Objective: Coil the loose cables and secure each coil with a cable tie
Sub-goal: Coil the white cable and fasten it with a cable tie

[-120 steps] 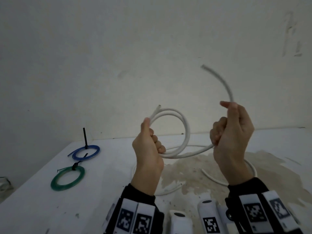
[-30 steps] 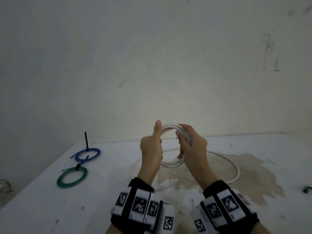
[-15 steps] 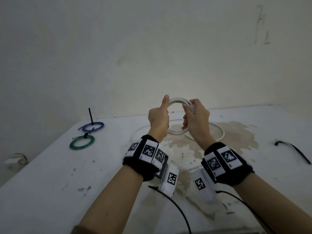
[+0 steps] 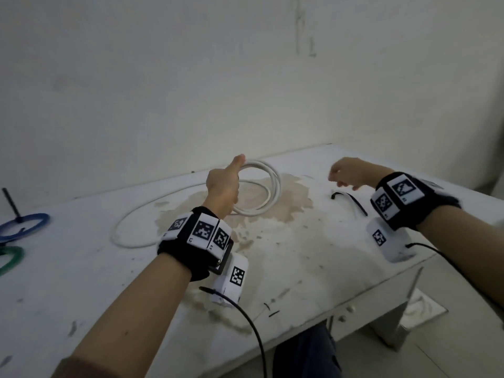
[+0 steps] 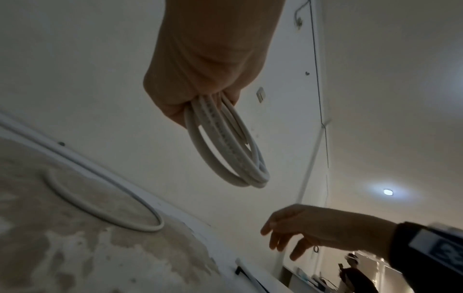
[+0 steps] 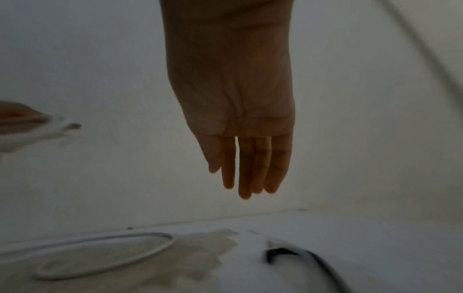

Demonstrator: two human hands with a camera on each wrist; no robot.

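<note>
The round white cable coil (image 4: 268,192) looks like smooth, matt plastic sheathing, with faint print along one strand in the left wrist view. The flat white table (image 4: 81,268) beneath it has a dull, scuffed painted finish, with a rough brownish stain (image 4: 286,208) right under the coil. Right of the coil lies a thin black plastic cable tie (image 4: 350,201), slightly glossy. Left of it lie a blue plastic-sheathed ring (image 4: 24,224) and a green one (image 4: 11,257). Black cloth wristbands (image 4: 196,257) carry matt printed tags.
</note>
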